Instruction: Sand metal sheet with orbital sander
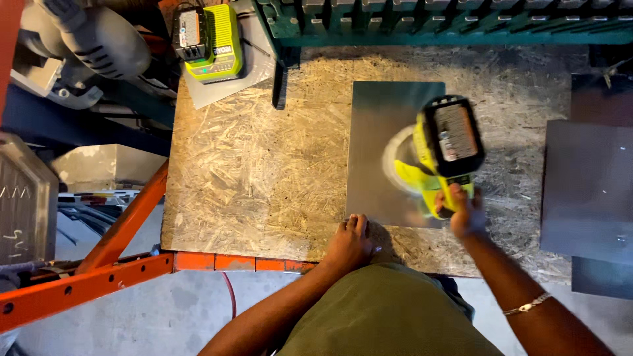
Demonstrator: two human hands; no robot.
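Concrete floor (178, 310) underneath, orange steel rack frame (119, 244) on the left. One chipboard worktop (264, 165), one metal sheet (382, 145) lying flat on it, one yellow-green cordless sander (438, 155) sitting on the sheet, one battery charger (211, 43) at the back corner. Two hands: left hand (348, 242) pressed flat by the sheet's near corner, right hand (465, 212) wrapped tight around the sander's handle.

Counted things on and about the strand-board bench

Two hands are seen: the left hand (348, 242) and the right hand (465, 212). One yellow-green cordless sander (440, 158) is counted, and one battery charger (210, 41). One grey metal sheet (386, 142) is laid on the one strand-board top (264, 165); one stack of grey sheets (587, 191) is seen to the right. One bracelet (525, 305) is worn.
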